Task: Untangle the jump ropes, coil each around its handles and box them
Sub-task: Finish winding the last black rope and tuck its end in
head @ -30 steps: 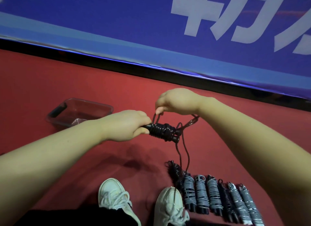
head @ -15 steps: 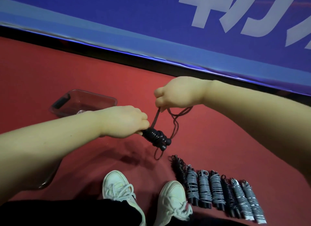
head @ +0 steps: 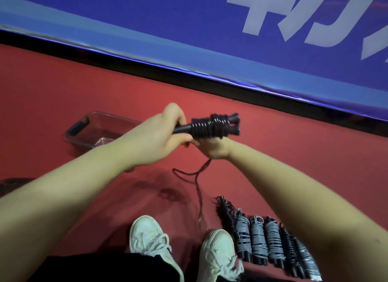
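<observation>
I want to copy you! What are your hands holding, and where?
The left hand grips the black jump rope by the bare ends of its handles. The right hand, under the coil, holds its loose cord.

Glossy black jump rope [head: 206, 127]; clear plastic box [head: 98, 128]; matt red floor [head: 52, 88].

Left hand [head: 159, 139] clenched, held forward; right hand [head: 214, 148] curled just beneath it.
</observation>
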Available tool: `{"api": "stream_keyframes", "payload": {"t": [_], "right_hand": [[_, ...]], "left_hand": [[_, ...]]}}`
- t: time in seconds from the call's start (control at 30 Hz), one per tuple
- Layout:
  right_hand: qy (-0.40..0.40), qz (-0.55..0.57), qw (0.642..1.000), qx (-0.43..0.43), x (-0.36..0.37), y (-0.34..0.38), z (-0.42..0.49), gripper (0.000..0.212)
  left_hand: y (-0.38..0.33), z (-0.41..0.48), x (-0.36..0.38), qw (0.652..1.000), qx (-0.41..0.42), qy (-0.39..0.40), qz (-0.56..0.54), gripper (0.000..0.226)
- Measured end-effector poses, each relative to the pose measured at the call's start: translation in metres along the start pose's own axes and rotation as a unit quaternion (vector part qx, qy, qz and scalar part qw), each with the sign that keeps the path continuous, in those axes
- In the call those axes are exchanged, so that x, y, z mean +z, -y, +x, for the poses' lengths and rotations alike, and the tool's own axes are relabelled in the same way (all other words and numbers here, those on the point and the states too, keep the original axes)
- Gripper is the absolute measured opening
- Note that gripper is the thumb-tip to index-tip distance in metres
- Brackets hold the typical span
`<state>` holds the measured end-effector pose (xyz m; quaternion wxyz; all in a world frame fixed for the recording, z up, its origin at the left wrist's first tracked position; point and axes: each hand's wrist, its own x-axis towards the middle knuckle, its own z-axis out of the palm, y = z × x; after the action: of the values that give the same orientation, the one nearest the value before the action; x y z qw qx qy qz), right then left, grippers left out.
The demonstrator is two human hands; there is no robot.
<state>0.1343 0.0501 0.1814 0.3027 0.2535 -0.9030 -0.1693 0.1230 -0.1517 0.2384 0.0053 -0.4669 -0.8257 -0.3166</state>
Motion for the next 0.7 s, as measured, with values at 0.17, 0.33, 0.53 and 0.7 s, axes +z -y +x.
{"api": "stream_keyframes", "payload": {"t": [0.17, 0.33, 0.53, 0.7], "right_hand": [[0.298, 0.335, 0.887, 0.115, 0.022, 0.020, -0.008, 0.026], [0.246, 0.307, 0.894, 0.217, 0.033, 0.028, -0.016, 0.044], [0.124, 0.619, 0.641, 0.437, 0.031, 0.025, -0.024, 0.040], [0.025, 0.736, 0.406, 0.542, 0.033, 0.027, -0.024, 0.020]], "left_hand": [[0.028, 0.009, 0.011, 0.987, -0.084, -0.045, -0.128, 0.041], [0.033, 0.022, 0.018, 0.956, -0.120, -0.094, -0.249, 0.018], [0.042, 0.035, 0.009, 0.924, -0.216, -0.123, -0.292, 0.014], [0.036, 0.056, -0.003, 0.884, -0.192, -0.147, -0.401, 0.017]]}}
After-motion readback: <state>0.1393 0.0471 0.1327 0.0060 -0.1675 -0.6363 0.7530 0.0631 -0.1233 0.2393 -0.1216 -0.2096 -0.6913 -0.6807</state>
